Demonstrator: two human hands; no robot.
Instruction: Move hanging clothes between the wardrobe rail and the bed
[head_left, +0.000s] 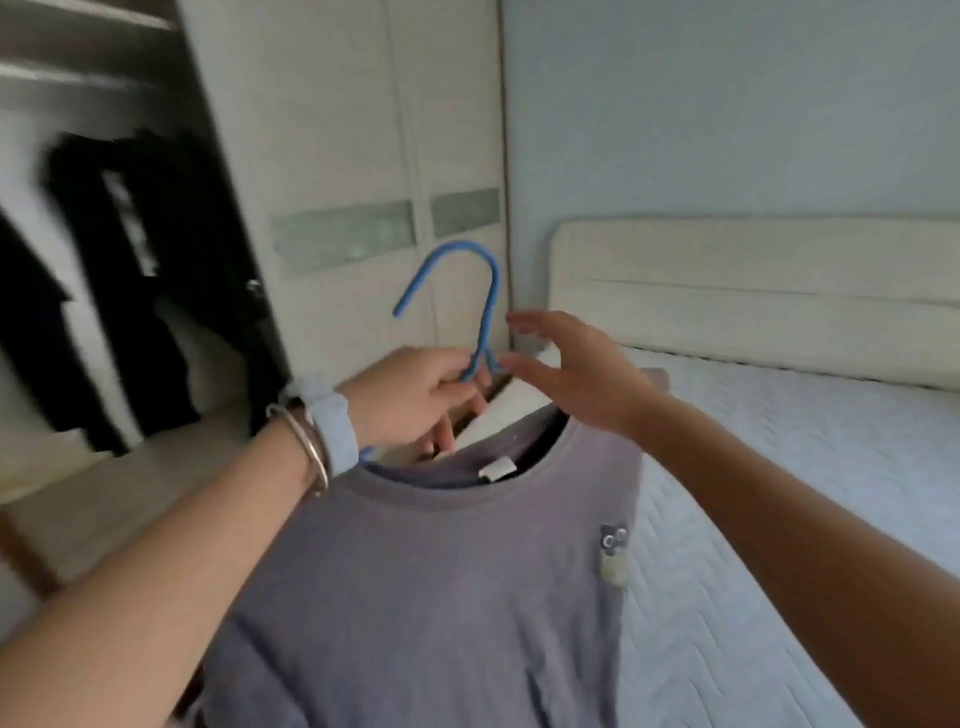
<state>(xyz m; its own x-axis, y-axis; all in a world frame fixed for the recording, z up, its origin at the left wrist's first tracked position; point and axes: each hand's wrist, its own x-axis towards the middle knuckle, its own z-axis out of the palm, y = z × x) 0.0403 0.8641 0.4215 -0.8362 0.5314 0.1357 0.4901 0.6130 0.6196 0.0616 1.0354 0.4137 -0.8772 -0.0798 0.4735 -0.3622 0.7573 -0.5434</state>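
A grey T-shirt (441, 582) hangs on a blue hanger (488, 301) in front of me. My left hand (415, 400) grips the hanger just below its hook. Just right of the hook my right hand (576, 369) hovers with its fingers spread, holding nothing. Off to the left the wardrobe stands open, with dark clothes (119, 291) hanging inside, blurred. The bed (779, 467), covered in white quilting, lies to the right.
Closed pale wardrobe doors (363, 156) stand behind the hanger. A cream headboard (753, 291) backs onto a light blue wall. A pale surface inside the open wardrobe (119, 488) lies at lower left.
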